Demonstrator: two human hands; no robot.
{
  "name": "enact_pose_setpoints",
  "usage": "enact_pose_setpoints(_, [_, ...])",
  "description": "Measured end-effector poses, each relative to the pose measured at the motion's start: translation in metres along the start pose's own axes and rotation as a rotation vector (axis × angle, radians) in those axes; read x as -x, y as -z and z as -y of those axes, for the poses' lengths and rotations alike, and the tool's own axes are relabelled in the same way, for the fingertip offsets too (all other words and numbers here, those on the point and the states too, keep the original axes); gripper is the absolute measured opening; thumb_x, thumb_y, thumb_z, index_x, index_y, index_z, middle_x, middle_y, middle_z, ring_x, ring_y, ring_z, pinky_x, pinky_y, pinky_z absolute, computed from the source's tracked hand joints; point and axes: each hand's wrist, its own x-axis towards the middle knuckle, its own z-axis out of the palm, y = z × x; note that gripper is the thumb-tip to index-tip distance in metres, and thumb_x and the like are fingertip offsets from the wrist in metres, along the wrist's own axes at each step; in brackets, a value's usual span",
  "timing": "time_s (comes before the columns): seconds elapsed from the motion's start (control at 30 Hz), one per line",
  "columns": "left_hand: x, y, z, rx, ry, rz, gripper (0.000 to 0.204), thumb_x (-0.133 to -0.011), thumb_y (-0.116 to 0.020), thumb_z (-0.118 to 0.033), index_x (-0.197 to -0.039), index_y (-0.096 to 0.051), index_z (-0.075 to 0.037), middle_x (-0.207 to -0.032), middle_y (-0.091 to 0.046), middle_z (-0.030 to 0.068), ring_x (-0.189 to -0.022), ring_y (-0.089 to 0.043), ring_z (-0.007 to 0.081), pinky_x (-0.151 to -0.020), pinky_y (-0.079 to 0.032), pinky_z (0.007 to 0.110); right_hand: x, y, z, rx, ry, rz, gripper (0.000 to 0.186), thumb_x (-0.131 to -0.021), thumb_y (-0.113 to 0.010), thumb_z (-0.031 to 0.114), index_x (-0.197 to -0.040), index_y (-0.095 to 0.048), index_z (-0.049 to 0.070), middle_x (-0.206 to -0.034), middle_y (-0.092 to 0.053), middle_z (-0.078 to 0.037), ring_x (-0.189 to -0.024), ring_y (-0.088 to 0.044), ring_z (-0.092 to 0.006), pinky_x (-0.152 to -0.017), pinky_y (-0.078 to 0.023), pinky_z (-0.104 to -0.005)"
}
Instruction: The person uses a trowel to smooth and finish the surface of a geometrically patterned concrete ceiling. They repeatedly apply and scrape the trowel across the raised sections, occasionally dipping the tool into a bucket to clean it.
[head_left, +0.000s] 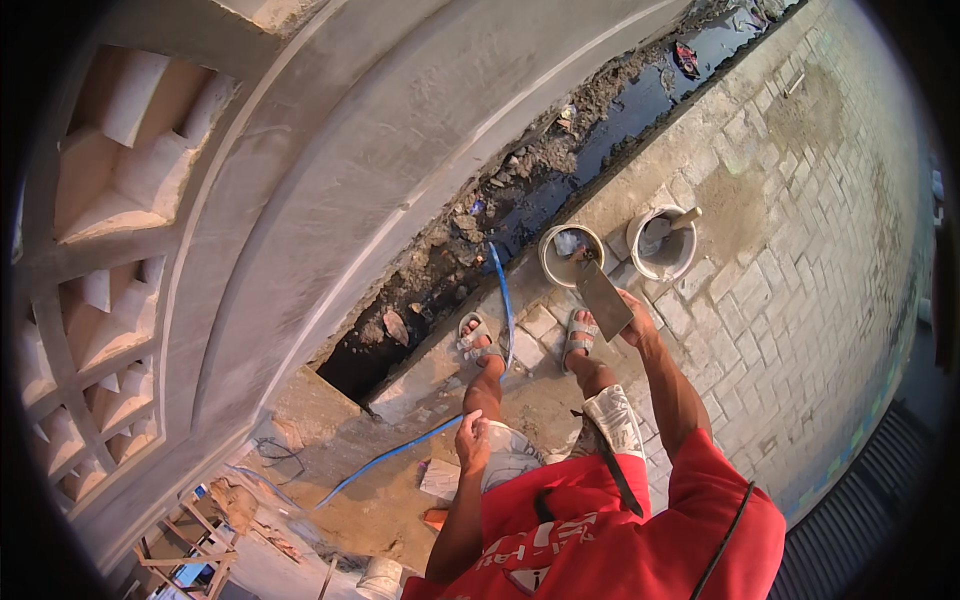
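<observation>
**Right hand gripped a flat steel trowel over the buckets**

The right hand (636, 325) was clenched on the trowel (603, 297), its blade at ten o'clock, above the left bucket (570, 255). Stiff, thin, probably light; best held by the handle. The left hand (470, 440) rested loosely on the knee.

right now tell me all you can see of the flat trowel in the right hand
The flat trowel has a rectangular grey metal blade, dusty with cement. The right hand holds it by a handle hidden in the grip. The blade tilts over the near bucket, its far end at the rim, above the paved ground by the person's sandalled foot.
</observation>
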Motion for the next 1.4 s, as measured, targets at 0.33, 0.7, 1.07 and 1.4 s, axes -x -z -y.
enact_pose_setpoints(0.33, [0.034,-0.033,-0.003,-0.075,0.172,-0.250,0.023,-0.083,-0.057,-0.014,-0.097,-0.061,0.003,-0.082,-0.063,0.0150,-0.071,-0.061,0.0237,-0.064,-0.048,0.033,-0.257,0.081,-0.068,1.118,0.273,-0.173,0.024,-0.073,-0.069,0.020,-0.087,-0.061,0.002,-0.082,-0.062,-0.010,-0.073,-0.061,-0.0191,-0.066,-0.049,-0.0308])
enact_pose_setpoints(0.7, [0.041,-0.038,0.016,-0.084,0.146,-0.328,0.021,-0.082,-0.057,-0.011,-0.096,-0.061,0.004,-0.085,-0.064,0.0140,-0.074,-0.061,0.0216,-0.067,-0.048,0.030,-0.281,0.079,-0.072,1.048,0.039,-0.165,0.023,-0.078,-0.064,0.019,-0.096,-0.064,0.005,-0.083,-0.065,-0.010,-0.066,-0.063,-0.0182,-0.059,-0.052,-0.0292])
enact_pose_setpoints(1.07, [0.027,-0.032,0.011,0.188,0.166,-0.072,0.025,-0.083,-0.058,-0.015,-0.105,-0.060,-0.003,-0.080,-0.062,0.0067,-0.068,-0.056,0.0127,-0.063,-0.046,0.027,-0.033,0.050,0.020,-0.256,-0.038,0.134,0.030,-0.088,-0.050,0.014,-0.114,-0.054,0.000,-0.103,-0.062,-0.013,-0.086,-0.062,-0.0240,-0.078,-0.052,-0.0368])
enact_pose_setpoints(1.4, [-0.003,0.102,-0.075,0.420,0.215,-0.078,0.029,-0.085,-0.054,-0.011,-0.113,-0.053,-0.002,-0.083,-0.062,0.0060,-0.059,-0.057,0.0122,-0.053,-0.047,0.024,0.167,-0.312,0.084,-0.161,0.029,0.844,0.060,-0.074,-0.072,0.019,-0.123,-0.043,-0.001,-0.109,-0.058,-0.011,-0.089,-0.062,-0.0185,-0.074,-0.053,-0.0300])
